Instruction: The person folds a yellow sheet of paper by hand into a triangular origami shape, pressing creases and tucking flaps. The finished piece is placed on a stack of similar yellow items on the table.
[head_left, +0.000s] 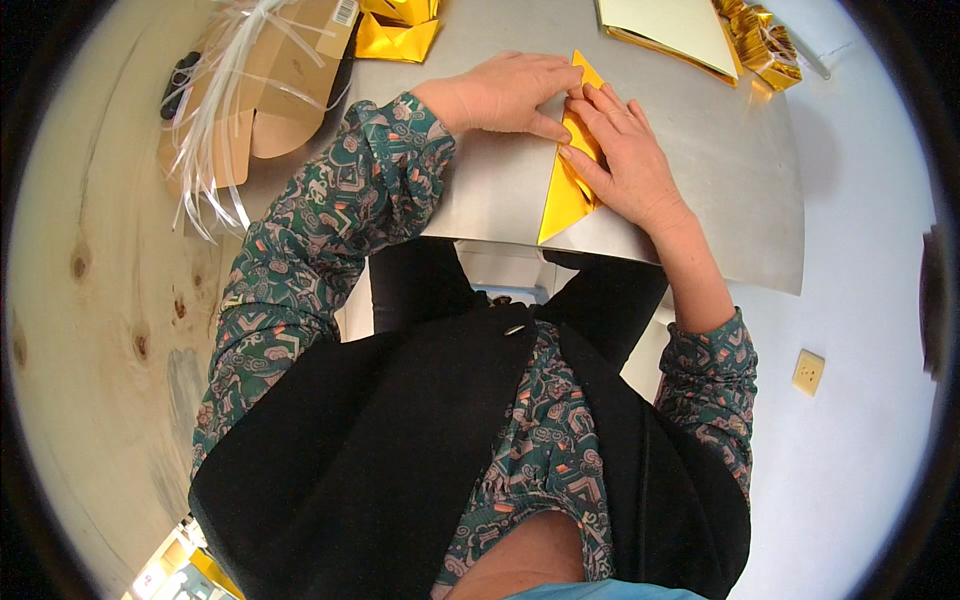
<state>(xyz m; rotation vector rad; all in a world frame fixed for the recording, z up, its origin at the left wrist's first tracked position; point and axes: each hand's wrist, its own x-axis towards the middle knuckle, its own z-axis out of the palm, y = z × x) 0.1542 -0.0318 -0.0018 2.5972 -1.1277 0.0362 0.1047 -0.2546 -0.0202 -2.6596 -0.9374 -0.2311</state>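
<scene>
Metal table (730, 190): likely your firm backing. Folded gold paper (568, 198): upon it, slanting to the near edge. Your left hand (512, 95): extended, thumb apart, touching the paper (steadying, not gripping, apparently). Your right hand (628, 155): loosely spread over its middle, presumably flattening folds.

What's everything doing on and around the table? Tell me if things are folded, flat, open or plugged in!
Gold paper: folded into a long pointed shape, lying on the table.
Left hand: fingers and thumb spread, touching the paper.
Right hand: resting on the paper.
Gold pieces at top left: folded.
Paper stack: lying flat.
White strips: loose, draped over brown cardboard.
Wall socket: nothing plugged in.
</scene>
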